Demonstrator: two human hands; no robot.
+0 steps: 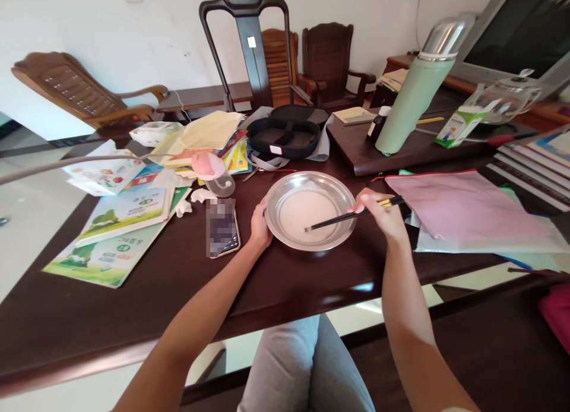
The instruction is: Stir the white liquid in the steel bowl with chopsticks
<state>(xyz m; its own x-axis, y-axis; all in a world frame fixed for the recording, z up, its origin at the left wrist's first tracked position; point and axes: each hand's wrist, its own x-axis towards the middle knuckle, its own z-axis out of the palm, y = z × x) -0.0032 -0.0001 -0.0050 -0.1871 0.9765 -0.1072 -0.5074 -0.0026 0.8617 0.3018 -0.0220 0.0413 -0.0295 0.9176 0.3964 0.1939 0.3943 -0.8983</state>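
I see my left hand [259,225] at the near-left rim of a metal dish [285,237], its fingers curled narrow against the edge and holding it. My right hand [382,215] has its fingers closed on a pair of chopsticks [342,218], whose tips dip into the pale batter [303,207] pooled in the dish. The dish sits near the middle of the dark wooden counter [285,281], close to its front edge.

Just left of my left hand lies a phone [221,228], face up. Further left, green books [120,222] overlap each other, with loose papers and a pink cup [214,171] behind them. A black case [285,136] lies open behind the dish. Right of my right hand, a pink folder [463,207] rests on a stack of other folders. On a raised board at the back right stand a green flask [416,97], a small dark bottle [377,124] beside it, and a carton [458,127]. A glass kettle [507,100] and a screen [521,32] are behind those.

Past the counter, wooden chairs [327,59] stand against a white wall [133,38], and a recliner [75,88] is at the far left. The floor [27,222] is pale and glossy.
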